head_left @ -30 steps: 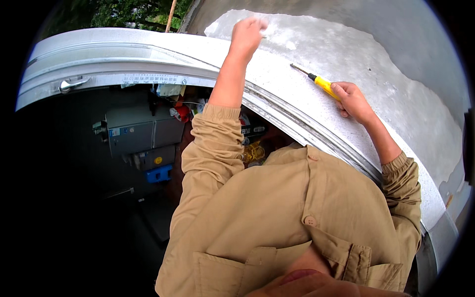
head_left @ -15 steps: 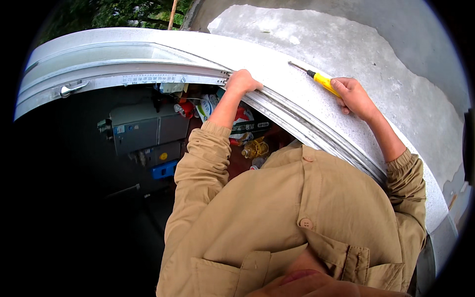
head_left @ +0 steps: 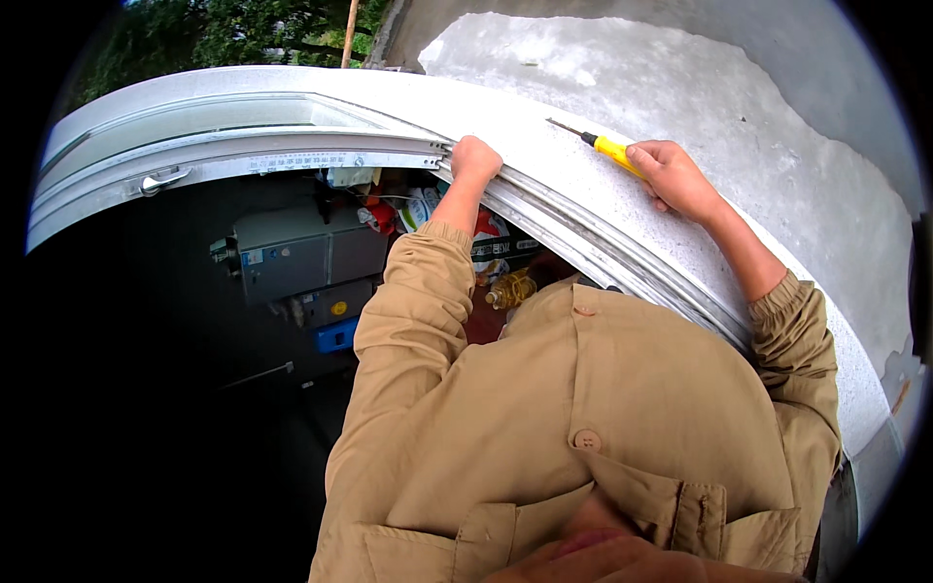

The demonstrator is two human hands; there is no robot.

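My right hand (head_left: 673, 178) is closed round the yellow handle of a screwdriver (head_left: 614, 150). Its thin dark shaft points left, over the pale speckled sill (head_left: 573, 185). My left hand (head_left: 476, 158) is a fist at the end of a silver window sash (head_left: 389, 148), where the sash meets the metal window track (head_left: 603, 238). The fingers on its far side are hidden, so what they hold does not show. On the sash, farther left, sits a chrome handle (head_left: 165, 181).
Beyond the sill lies grey concrete (head_left: 680, 87); trees (head_left: 253, 34) stand at the far left. Below the sash, inside, are a grey metal box (head_left: 311, 257), a blue object (head_left: 337, 334), a yellowish bottle (head_left: 510, 290) and several packages.
My right hand and the screwdriver have shifted a little left and up along the sill. The left hand stays at the sash end, its thumb more tucked in. The view has shifted slightly.
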